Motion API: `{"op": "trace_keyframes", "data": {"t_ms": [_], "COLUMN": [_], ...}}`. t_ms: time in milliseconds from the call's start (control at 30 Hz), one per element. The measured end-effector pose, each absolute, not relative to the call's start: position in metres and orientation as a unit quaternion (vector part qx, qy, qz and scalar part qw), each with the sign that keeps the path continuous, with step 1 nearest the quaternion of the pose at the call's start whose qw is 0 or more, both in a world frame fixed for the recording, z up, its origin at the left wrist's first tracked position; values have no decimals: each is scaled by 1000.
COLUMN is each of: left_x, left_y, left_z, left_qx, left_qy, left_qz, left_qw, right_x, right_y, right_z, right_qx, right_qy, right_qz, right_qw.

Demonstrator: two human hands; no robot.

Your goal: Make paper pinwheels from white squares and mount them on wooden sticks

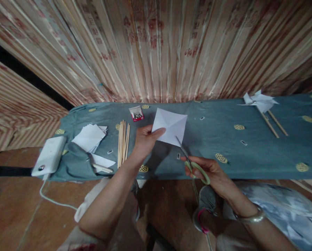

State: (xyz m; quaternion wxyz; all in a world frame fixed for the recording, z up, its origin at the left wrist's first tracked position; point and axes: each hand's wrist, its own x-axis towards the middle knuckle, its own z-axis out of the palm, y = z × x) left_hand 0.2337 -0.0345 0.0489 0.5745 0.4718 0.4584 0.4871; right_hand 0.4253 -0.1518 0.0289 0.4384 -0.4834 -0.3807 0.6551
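Note:
Above the cloth-covered table (208, 153), my left hand (146, 137) pinches a square sheet of white paper (168, 122) by its left side, thumb on top. Creases run across the sheet and meet near its middle. My right hand (206, 169) grips a pair of scissors (201, 172) with pale green handles, fingers through the loops. The blades point up and left, and their tip lies at the paper's lower right corner area. Whether the blades are parted cannot be made out.
Left of the sheet lie several wooden sticks (122, 143), a small open box of metal pins (137, 114), a stack of white paper (89, 136) and a white power bank (49, 155) with a cable. Paper pinwheels (261, 101) on sticks rest at the far right. A curtain (156, 52) hangs behind.

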Motion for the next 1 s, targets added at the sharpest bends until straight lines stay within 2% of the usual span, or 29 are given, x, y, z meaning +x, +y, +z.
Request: {"op": "trace_keyframes", "data": {"t_ms": [1000], "left_x": [232], "left_y": [-35], "left_z": [47], "left_qx": [477], "left_qy": [455], "left_qz": [484], "left_qw": [576], "right_x": [421], "right_y": [-151], "right_z": [28], "right_qx": [-515], "right_qy": [-324], "right_qz": [661], "right_qw": [440]}}
